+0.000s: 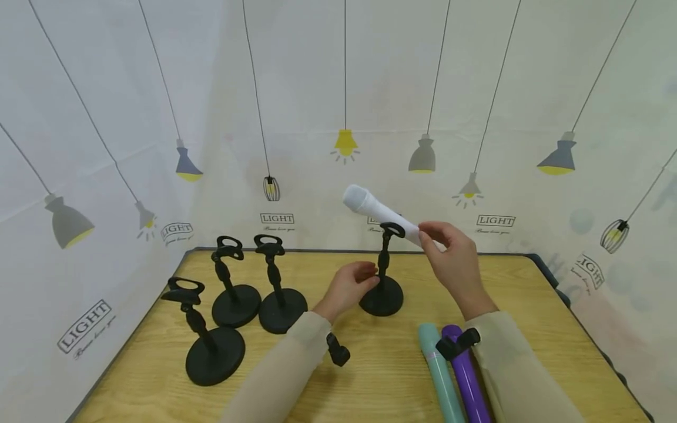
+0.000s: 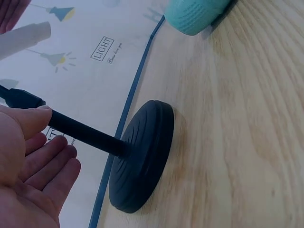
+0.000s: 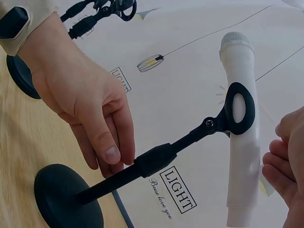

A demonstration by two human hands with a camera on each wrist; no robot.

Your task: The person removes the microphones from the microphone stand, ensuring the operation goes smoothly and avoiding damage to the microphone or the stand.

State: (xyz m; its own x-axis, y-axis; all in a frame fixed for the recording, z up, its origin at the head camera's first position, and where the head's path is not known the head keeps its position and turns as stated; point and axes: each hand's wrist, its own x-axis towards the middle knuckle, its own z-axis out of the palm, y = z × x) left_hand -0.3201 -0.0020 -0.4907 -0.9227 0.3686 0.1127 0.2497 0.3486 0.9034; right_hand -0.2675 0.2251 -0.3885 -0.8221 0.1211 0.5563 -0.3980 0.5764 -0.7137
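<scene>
White microphone [image 1: 376,210] seated in stand clip [image 1: 392,230], pinched at its tail by right hand [image 1: 453,254], left hand [image 1: 348,287] loosely open against stand post [image 1: 383,262]

We saw a wooden table [image 1: 158,346] with a pale, clearly grained top and a dark edge running along its far side and right corner. Around it on three sides hung a white fabric backdrop [image 1: 296,76], creased at the left corner. It was printed with hanging lamps on long thin cords: grey shades, a yellow one [image 1: 345,142] near the centre, and wire-cage bulbs, with the word LIGHT repeated low down. The light was soft and even.
</scene>
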